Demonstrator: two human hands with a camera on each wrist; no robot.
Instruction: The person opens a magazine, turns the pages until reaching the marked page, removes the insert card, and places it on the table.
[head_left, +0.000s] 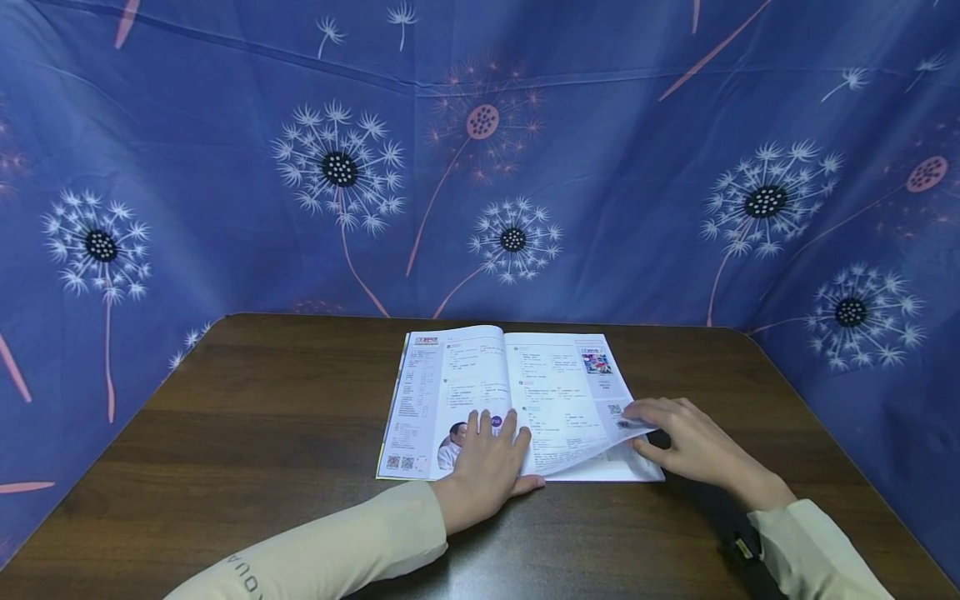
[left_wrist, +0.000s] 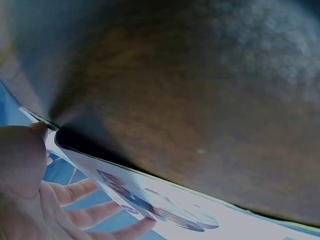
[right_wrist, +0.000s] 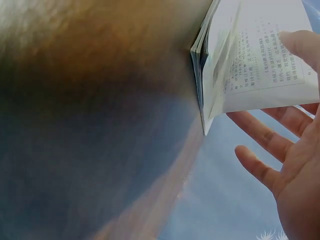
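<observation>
An open magazine (head_left: 551,375) with printed text, small pictures and QR codes lies near the middle of the table. Across the lower part of its left page and the fold rests my left hand (head_left: 487,467), fingers spread, with the thumb by the bottom edge. My right hand (head_left: 693,446) pinches the lower right corner of a page (head_left: 592,447) between thumb and fingers. That page is lifted and bent, and another white page shows beneath it. In the right wrist view, the thumb lies on the printed side of the raised page (right_wrist: 270,70), with fingers behind it.
The magazine stands on a dark brown wooden table (head_left: 247,417). A blue cloth (head_left: 600,167) with dandelion patterns hangs behind the table and along both sides. Around the right wrist is a dark strap (head_left: 742,547) beside the pale sleeve.
</observation>
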